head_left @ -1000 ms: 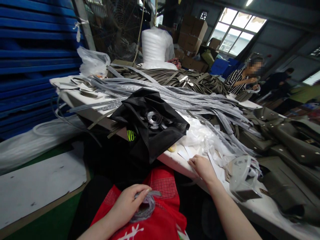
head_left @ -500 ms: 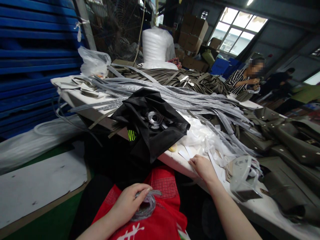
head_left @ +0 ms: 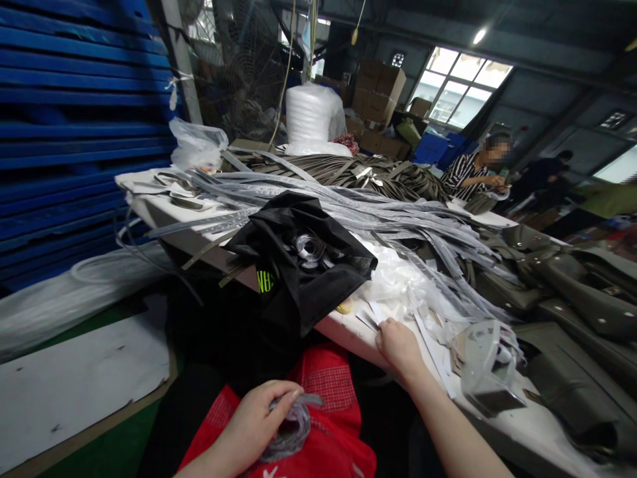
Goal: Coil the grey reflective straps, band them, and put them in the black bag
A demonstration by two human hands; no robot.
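My left hand is closed around a coiled strap, a greyish roll in clear wrap, held over the red apron on my lap. The strap's loose end sticks out past my thumb. At the table's front edge my right hand has its fingers pinched on a white paper slip, which tilts up from the tabletop. Just beyond lies a black bag, its mouth gaping, with several similar coils inside. A yellow tape roll lies between bag and slip.
Long wrapped straps spread across the white table. A clear plastic holder and olive bags stand at the right. Behind, a person in a striped top works. Blue stacked panels rise at the left.
The view has tipped upward slightly. My right hand has closed on the paper slip and raised its edge. My left hand keeps the coil in the same place.
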